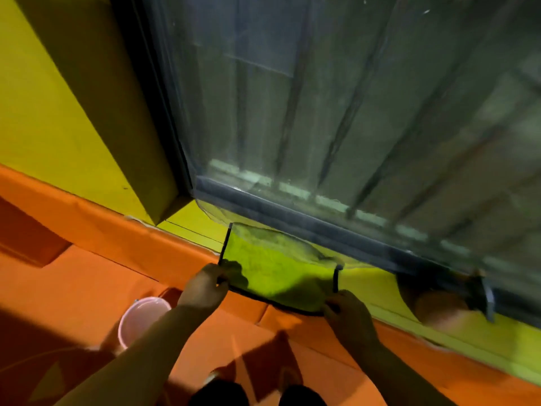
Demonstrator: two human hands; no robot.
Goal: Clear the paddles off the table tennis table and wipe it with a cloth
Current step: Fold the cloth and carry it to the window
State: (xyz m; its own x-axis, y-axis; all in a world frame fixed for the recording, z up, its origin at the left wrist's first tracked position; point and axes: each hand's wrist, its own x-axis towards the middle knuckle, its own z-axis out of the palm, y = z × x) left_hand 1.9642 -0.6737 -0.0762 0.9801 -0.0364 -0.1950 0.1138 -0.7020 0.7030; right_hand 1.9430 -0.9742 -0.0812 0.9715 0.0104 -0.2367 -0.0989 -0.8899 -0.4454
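Note:
A yellow-green cloth [275, 271] with a dark border is stretched out in front of me, its far edge lying on the yellow window ledge. My left hand [205, 285] pinches its near left corner. My right hand [348, 312] pinches its near right corner. No paddle and no table tennis table is in view.
A large window [336, 112] with a dark frame fills the top right, set in a yellow wall [44, 112]. Orange padded mats [87, 273] cover the floor and the wall's base. A pink bucket [140, 317] stands on the mat below my left forearm.

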